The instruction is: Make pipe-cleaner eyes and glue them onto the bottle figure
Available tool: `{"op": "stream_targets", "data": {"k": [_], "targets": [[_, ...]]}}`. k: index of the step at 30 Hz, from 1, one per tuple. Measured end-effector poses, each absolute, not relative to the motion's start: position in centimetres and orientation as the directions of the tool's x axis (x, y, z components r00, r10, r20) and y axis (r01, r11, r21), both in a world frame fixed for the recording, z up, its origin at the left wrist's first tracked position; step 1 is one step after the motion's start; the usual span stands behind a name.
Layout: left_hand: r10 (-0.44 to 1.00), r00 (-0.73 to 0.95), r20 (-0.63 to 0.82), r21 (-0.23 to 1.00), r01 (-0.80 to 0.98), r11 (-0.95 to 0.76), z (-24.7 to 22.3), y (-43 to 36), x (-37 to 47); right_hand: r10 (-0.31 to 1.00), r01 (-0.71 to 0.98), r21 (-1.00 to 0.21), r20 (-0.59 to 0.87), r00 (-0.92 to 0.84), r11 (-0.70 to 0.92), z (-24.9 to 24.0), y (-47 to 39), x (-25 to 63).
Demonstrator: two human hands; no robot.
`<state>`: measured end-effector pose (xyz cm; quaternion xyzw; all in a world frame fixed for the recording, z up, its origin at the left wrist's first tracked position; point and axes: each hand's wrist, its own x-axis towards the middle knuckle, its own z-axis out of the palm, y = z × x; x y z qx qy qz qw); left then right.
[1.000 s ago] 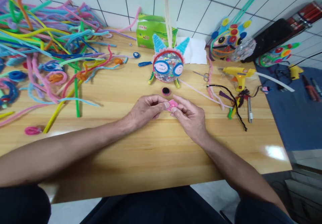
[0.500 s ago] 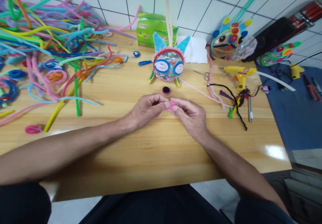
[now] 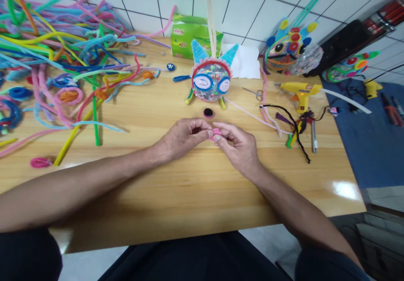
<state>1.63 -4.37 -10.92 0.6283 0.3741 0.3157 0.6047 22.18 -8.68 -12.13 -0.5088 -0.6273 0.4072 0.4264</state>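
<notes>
Between my two hands is a small pink pipe-cleaner coil (image 3: 216,133). My left hand (image 3: 189,137) pinches its left side between thumb and finger. My right hand (image 3: 239,145) grips the other side, with the thumb pressed on its face. Part of the coil is hidden by the fingertips. Just beyond the hands lies a black coil with a pink rim (image 3: 208,113). Behind that stands a clear ball figure (image 3: 211,81) with blue pipe-cleaner ears, blue-rimmed pale eyes and yellow-green feet.
Many loose pipe cleaners (image 3: 78,49) are heaped at the left. A green packet (image 3: 186,37) stands at the back. On the right are scissors (image 3: 254,94), a yellow glue gun (image 3: 299,91) and a craft knife (image 3: 314,137). Another decorated figure (image 3: 280,54) stands near the wall.
Both hands stay in nearly the same place. The pink coil has turned slightly between the fingers, and the right fingers have shifted a little on it.
</notes>
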Motion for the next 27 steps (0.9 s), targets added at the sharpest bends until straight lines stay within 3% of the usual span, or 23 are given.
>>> {"op": "stream_targets", "data": {"k": [7, 17, 27], "targets": [[0.884, 0.461, -0.074, 0.994, 0.102, 0.03, -10.42, -4.66, 1.82, 0.993, 0.201, -0.975, 0.079, -0.09, 0.096, -11.56, -8.58, 21.98], [0.868, 0.459, -0.19, 0.981, 0.048, 0.19, -10.13, -4.84, 1.94, 0.981, 0.271, -0.944, 0.169, -0.1, 0.19, -11.92, -8.56, 22.21], [0.862, 0.441, -0.249, 0.967, 0.062, 0.247, -10.22, -4.78, 2.18, 0.993, 0.187, -0.976, 0.106, -0.044, 0.112, -11.86, -7.85, 22.52]]}}
